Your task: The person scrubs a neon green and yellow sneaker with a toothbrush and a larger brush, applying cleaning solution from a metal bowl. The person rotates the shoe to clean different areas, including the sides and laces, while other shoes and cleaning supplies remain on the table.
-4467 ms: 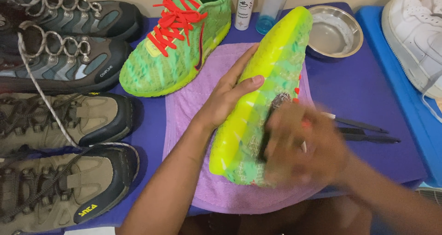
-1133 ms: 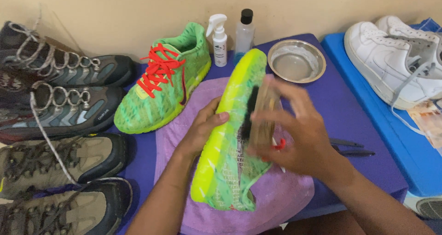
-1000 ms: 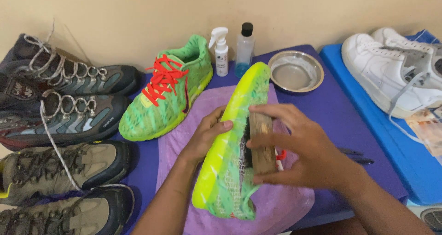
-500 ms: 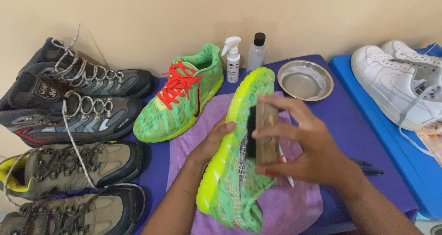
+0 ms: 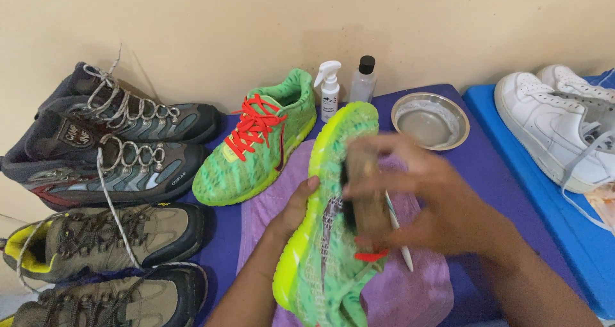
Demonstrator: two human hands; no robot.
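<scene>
The green sneaker [image 5: 327, 237] with the yellow-green sole edge is held tilted on its side above the purple towel [image 5: 410, 288], near the front middle of the counter [image 5: 506, 192], which carries a dark blue cover. At the far left, two grey hiking boots [image 5: 122, 147] with pale laces lie against the wall, and two tan hiking shoes [image 5: 109, 237] with black toe caps lie in front of them. Right of the boots, a second green sneaker [image 5: 256, 154] with red laces rests on the counter, its toe pointing toward the lower left. The left hand [image 5: 296, 205] grips the held sneaker at its sole edge, the thumb over the rim and the fingers hidden behind the shoe. Behind the held sneaker, a white spray bottle [image 5: 330, 99] and a clear bottle with a black cap [image 5: 363, 80] stand upright side by side at the wall. The right hand [image 5: 423, 199], blurred, is closed around a wooden brush [image 5: 362, 196] whose dark bristles press on the side of the held sneaker. A thin white stick [image 5: 398, 234] shows just below this hand. Farther right, a metal bowl [image 5: 430, 119] stands on the counter. At the far right, white sneakers [image 5: 557, 128] lie on a blue surface [image 5: 576, 237].
</scene>
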